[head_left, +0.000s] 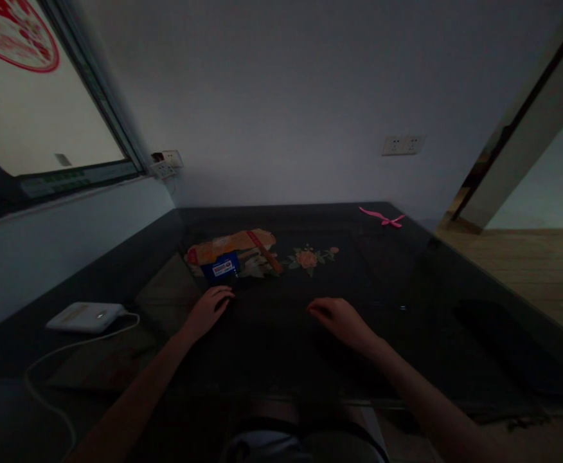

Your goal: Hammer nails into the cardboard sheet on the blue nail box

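Note:
My left hand (211,306) rests low over the dark table, fingers loosely bent and thumb apart, with nothing visible in it. Just beyond its fingertips stands a small blue box (221,267) with a white label. Behind that box lies an orange and clear plastic package (231,243). A brown stick-like thing with a red end (267,254) slants across the package's right side. My right hand (339,316) is curled above the table, thumb and fingers drawn together; whether anything is inside cannot be seen.
A white power bank (86,317) with a white cable (69,347) lies at the left. A pink ribbon (385,218) is at the far right corner of the dark table (272,347). A dark flat object (508,341) lies near the right edge. The wall has sockets (403,145).

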`<state>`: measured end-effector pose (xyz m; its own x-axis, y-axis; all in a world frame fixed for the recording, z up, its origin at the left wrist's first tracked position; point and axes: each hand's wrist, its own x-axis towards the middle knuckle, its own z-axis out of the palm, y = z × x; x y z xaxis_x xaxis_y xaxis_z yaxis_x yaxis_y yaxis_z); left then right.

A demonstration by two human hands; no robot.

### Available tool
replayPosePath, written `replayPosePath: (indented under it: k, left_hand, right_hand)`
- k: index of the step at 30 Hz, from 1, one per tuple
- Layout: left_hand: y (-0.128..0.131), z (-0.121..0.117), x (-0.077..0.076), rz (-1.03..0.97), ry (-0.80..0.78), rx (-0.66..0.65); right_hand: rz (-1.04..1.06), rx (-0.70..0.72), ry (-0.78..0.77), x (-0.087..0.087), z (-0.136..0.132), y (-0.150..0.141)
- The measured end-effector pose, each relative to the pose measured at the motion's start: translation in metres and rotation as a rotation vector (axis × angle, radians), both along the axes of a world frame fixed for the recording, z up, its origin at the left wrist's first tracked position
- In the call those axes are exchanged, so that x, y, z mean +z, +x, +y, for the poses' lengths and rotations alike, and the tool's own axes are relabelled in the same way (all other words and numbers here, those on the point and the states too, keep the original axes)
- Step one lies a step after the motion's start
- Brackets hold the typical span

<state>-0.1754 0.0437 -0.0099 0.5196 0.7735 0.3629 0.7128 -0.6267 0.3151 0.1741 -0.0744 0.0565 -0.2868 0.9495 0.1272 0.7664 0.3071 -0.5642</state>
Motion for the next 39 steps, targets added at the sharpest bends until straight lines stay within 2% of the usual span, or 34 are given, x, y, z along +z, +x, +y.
replayPosePath:
  k: [6, 10, 13, 15, 17, 19, 21, 24, 27, 32, 39]
  left_hand:
    - [0.000, -0.002, 0.005, -0.036, 0.008, 0.020]
    - [0.021, -0.013, 0.022, -0.163, 0.008, 0.019]
    - [0.070, -0.024, 0.035, -0.355, -0.104, 0.007]
    - [0.114, -0.028, 0.036, -0.477, -0.286, 0.005]
    - [0.157, -0.028, 0.032, -0.568, -0.429, -0.011]
    - [0.189, -0.026, 0.024, -0.606, -0.435, 0.000]
    - [0.208, -0.025, 0.016, -0.595, -0.417, -0.050]
    - [0.214, -0.025, 0.009, -0.546, -0.445, -0.158]
    - [0.209, -0.024, 0.008, -0.526, -0.493, -0.220]
    - [0.205, -0.026, 0.014, -0.489, -0.537, -0.268]
    - [0.204, -0.032, 0.019, -0.472, -0.612, -0.259]
  right_hand:
    - [-0.081, 0.018, -0.036, -0.014, 0.039, -0.005]
    - [-0.117, -0.023, -0.055, -0.026, 0.052, -0.011]
    - [-0.141, -0.064, -0.062, -0.033, 0.055, -0.016]
    - [-0.154, -0.100, -0.069, -0.036, 0.058, -0.018]
    - [-0.165, -0.149, -0.078, -0.038, 0.061, -0.020]
    - [-0.174, -0.196, -0.090, -0.040, 0.064, -0.020]
    - [-0.178, -0.219, -0.100, -0.041, 0.066, -0.018]
    - [-0.171, -0.201, -0.102, -0.041, 0.065, -0.014]
    - [-0.167, -0.173, -0.099, -0.040, 0.065, -0.012]
    - [-0.168, -0.128, -0.106, -0.043, 0.066, -0.011]
    - [-0.157, -0.092, -0.115, -0.043, 0.064, -0.008]
